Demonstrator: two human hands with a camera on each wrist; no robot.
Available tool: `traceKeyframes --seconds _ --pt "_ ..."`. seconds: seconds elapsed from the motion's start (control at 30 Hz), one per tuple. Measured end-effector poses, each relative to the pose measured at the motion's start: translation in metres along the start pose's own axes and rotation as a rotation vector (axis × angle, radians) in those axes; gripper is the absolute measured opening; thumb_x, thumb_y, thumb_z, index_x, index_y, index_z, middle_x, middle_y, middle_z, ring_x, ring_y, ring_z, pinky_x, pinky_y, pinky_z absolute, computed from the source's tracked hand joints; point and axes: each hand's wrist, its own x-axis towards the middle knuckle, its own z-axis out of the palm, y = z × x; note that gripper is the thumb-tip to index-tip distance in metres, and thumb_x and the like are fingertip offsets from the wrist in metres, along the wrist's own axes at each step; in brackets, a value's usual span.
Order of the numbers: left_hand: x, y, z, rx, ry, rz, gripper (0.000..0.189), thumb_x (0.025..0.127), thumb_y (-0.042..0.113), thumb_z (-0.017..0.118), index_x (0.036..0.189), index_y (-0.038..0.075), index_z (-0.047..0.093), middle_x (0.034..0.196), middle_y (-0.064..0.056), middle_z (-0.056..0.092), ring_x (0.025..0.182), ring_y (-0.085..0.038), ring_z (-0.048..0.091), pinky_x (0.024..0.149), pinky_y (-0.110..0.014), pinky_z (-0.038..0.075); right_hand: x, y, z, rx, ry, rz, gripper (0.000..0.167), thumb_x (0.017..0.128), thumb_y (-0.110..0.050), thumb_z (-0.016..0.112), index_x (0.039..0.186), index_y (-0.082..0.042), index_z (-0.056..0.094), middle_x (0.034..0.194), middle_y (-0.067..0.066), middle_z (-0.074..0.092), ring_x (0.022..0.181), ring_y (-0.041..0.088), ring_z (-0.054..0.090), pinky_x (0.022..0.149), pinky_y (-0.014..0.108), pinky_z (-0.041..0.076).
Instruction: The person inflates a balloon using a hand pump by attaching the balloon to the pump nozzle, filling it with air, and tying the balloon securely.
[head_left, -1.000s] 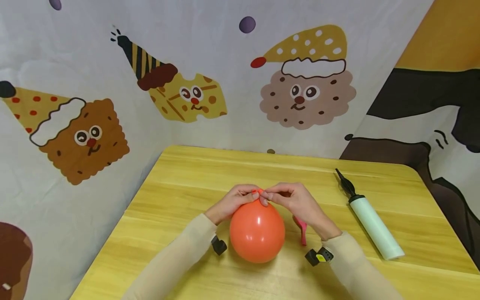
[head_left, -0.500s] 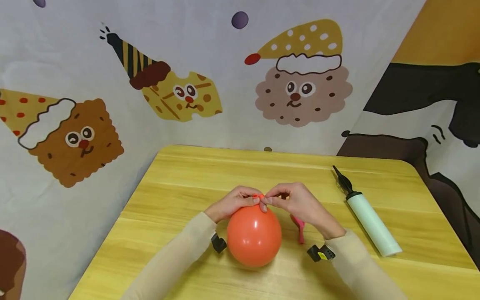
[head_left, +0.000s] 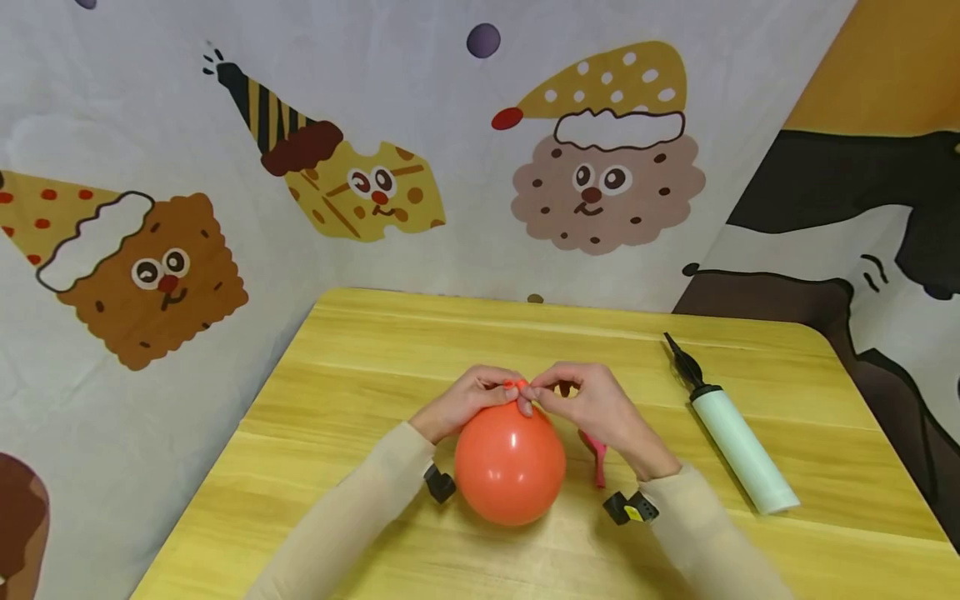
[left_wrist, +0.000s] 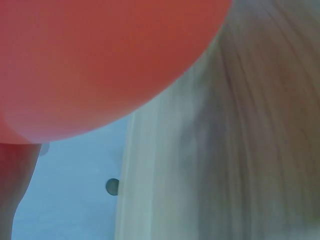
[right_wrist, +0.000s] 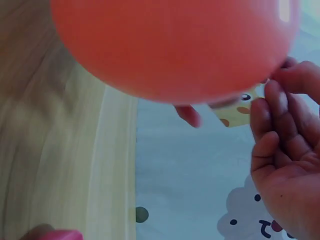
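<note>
A round, inflated orange-red balloon (head_left: 510, 467) sits between the two hands, its neck at the top. The left hand (head_left: 474, 396) pinches the neck from the left side. From the right, the right hand (head_left: 592, 404) pinches at the same neck with thumb and finger. In the right wrist view the right hand (right_wrist: 290, 135) has its other fingers curled beside the balloon (right_wrist: 175, 50). The balloon (left_wrist: 100, 60) covers most of the left hand in the left wrist view. How the neck is twisted or looped between the fingertips is too small to tell.
A deflated pink balloon (head_left: 599, 463) lies on the wooden table (head_left: 360, 358), partly under the right wrist. Farther right lies a hand pump (head_left: 745, 450) with a pale green barrel and black nozzle. A cartoon-printed cloth (head_left: 465, 267) hangs behind the table.
Both hands keep their hold at the balloon's neck, with only small finger shifts. The camera view has tilted slightly; the pump and pink balloon stay in place.
</note>
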Motion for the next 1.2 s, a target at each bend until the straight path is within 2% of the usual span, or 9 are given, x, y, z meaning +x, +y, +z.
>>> traceKeyframes --seconds 0.23,0.4,0.5,0.6,0.67,0.77,0.83,0.97,1.2 --pt "0.006 0.008 0.004 -0.039 -0.026 0.048 0.024 0.106 0.018 0.058 0.113 0.001 0.074 0.1 0.001 0.075 0.114 -0.021 0.062 0.106 -0.045 0.049 -0.005 -0.002 0.002 0.053 0.097 -0.051 0.003 0.092 -0.021 0.078 0.095 -0.02 0.078 0.088 -0.006 0.071 0.086 0.026 0.053 0.07 0.036 0.045" --pt "0.012 0.013 0.007 -0.084 -0.063 0.059 0.019 0.105 0.03 0.063 0.111 0.025 0.08 0.098 0.005 0.074 0.112 -0.018 0.061 0.105 -0.041 0.05 -0.003 -0.002 -0.001 0.144 0.065 -0.072 0.003 0.093 -0.012 0.071 0.095 -0.011 0.074 0.091 0.001 0.071 0.085 0.026 0.058 0.073 0.034 0.05" --pt "0.012 0.016 0.009 -0.086 -0.053 0.051 0.017 0.102 0.037 0.066 0.11 0.03 0.079 0.095 0.008 0.074 0.11 -0.016 0.061 0.101 -0.037 0.051 0.001 0.004 0.003 0.367 -0.023 -0.141 0.009 0.093 -0.001 0.059 0.093 -0.005 0.068 0.087 0.006 0.069 0.086 0.024 0.062 0.082 0.034 0.054" --pt "0.01 0.019 0.012 -0.091 -0.036 0.046 0.02 0.099 0.04 0.069 0.111 0.028 0.08 0.094 0.007 0.075 0.111 -0.015 0.062 0.101 -0.036 0.052 0.006 0.012 0.006 0.68 -0.182 -0.179 0.016 0.091 0.003 0.049 0.089 -0.005 0.062 0.086 0.004 0.067 0.09 0.02 0.062 0.099 0.038 0.048" --pt "0.011 0.023 0.014 -0.079 -0.024 0.064 0.024 0.101 0.034 0.068 0.114 0.018 0.08 0.095 0.004 0.075 0.113 -0.017 0.063 0.103 -0.038 0.051 0.007 0.016 0.005 0.848 -0.293 -0.162 0.019 0.09 0.001 0.045 0.088 -0.01 0.061 0.088 0.001 0.065 0.094 0.018 0.06 0.102 0.042 0.044" --pt "0.013 0.027 0.016 -0.033 0.023 0.09 0.027 0.104 0.02 0.064 0.115 -0.002 0.075 0.096 0.0 0.076 0.113 -0.022 0.065 0.105 -0.041 0.051 0.008 0.022 0.0 0.968 -0.392 -0.123 0.019 0.091 -0.006 0.044 0.087 -0.017 0.059 0.094 -0.002 0.063 0.098 0.016 0.057 0.101 0.041 0.041" --pt "0.014 0.03 0.017 0.007 0.073 0.078 0.027 0.104 0.011 0.061 0.116 -0.011 0.071 0.097 -0.001 0.076 0.113 -0.023 0.065 0.104 -0.041 0.052 0.01 0.025 -0.003 0.979 -0.418 -0.094 0.016 0.092 -0.01 0.044 0.088 -0.018 0.057 0.097 -0.002 0.063 0.101 0.016 0.055 0.1 0.039 0.041" --pt "0.011 0.038 0.015 0.052 0.199 0.01 0.024 0.102 0.005 0.062 0.12 -0.01 0.071 0.096 -0.001 0.078 0.109 -0.021 0.069 0.097 -0.039 0.056 0.015 0.027 -0.007 0.895 -0.415 -0.027 0.015 0.096 -0.01 0.048 0.091 -0.018 0.059 0.102 -0.004 0.061 0.106 0.014 0.054 0.102 0.034 0.041" --pt "-0.002 0.039 0.011 -0.001 0.323 -0.083 0.027 0.101 0.006 0.065 0.122 -0.011 0.07 0.095 -0.003 0.079 0.105 -0.02 0.072 0.096 -0.041 0.057 0.019 0.019 -0.011 0.564 -0.394 0.004 0.012 0.097 -0.008 0.055 0.087 -0.013 0.055 0.09 0.003 0.052 0.105 0.027 0.047 0.093 0.046 0.039"
